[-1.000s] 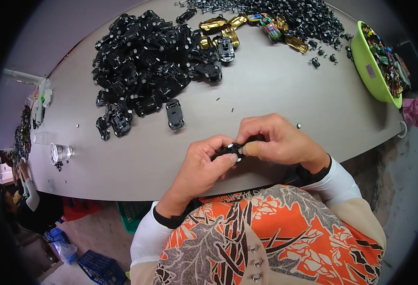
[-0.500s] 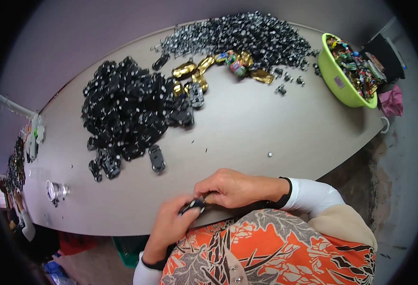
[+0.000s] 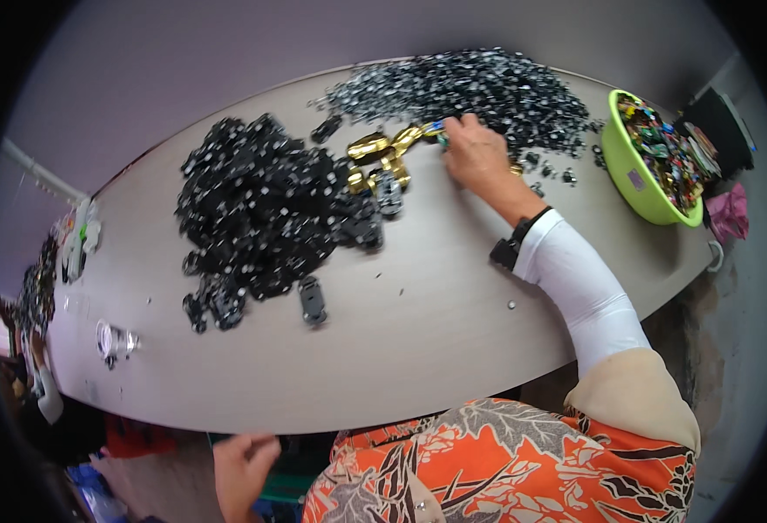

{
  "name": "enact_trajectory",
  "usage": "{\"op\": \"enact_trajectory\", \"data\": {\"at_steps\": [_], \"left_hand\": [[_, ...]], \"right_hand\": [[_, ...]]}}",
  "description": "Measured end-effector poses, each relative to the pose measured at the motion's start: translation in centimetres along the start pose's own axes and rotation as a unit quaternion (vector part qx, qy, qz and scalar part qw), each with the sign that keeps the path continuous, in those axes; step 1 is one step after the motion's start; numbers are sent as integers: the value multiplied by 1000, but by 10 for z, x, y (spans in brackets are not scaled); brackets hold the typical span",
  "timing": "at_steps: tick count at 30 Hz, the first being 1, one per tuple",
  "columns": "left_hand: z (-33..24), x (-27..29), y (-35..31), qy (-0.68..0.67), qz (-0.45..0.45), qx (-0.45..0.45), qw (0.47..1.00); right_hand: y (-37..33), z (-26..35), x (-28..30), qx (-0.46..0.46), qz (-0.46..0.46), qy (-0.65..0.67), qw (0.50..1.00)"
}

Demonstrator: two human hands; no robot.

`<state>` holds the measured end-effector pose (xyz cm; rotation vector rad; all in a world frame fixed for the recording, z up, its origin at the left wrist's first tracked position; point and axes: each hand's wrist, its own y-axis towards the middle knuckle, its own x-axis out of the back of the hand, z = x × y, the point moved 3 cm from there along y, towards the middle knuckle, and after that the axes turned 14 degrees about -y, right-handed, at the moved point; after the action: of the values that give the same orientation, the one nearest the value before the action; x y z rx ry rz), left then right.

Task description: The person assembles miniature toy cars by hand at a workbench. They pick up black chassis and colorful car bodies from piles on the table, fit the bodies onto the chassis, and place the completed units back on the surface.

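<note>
My right hand [image 3: 479, 159] reaches across the table with its fingers curled down over the brightly coloured toy car bodies, hiding what lies under the fingertips. A bit of blue shows at their left. Beside it lie several shiny gold toy car bodies [image 3: 368, 149], and a grey-black toy car chassis [image 3: 388, 193] is next to them. My left hand [image 3: 245, 466] is low, just off the table's front edge near a green crate [image 3: 289, 485]. Motion smears its fingers, and I make out nothing in it. A large heap of black toy car chassis [image 3: 261, 209] sits left of centre.
Small black and clear parts [image 3: 479, 87] spread along the back. A lime green basin [image 3: 647, 187] full of coloured pieces stands right, near a pink bag [image 3: 729, 213]. One loose chassis [image 3: 312, 302] and a clear cup [image 3: 115, 340] lie nearer. Another person's sleeve [image 3: 50, 399] shows far left.
My hands have parted: the right went up to the coloured car bodies, the left dropped past the table edge. The dark piece they held together no longer shows. The view has shifted slightly.
</note>
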<state>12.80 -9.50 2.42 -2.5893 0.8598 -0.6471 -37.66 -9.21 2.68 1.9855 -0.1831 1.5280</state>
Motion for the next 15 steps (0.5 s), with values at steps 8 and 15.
{"op": "enact_trajectory", "data": {"at_steps": [8, 15], "left_hand": [[-103, -74, 112, 248, -93, -309, 913], [-102, -109, 135, 342, -95, -322, 878]], "right_hand": [[-22, 1, -6, 30, 33, -9, 999], [-61, 14, 43, -21, 142, 491, 859]]}}
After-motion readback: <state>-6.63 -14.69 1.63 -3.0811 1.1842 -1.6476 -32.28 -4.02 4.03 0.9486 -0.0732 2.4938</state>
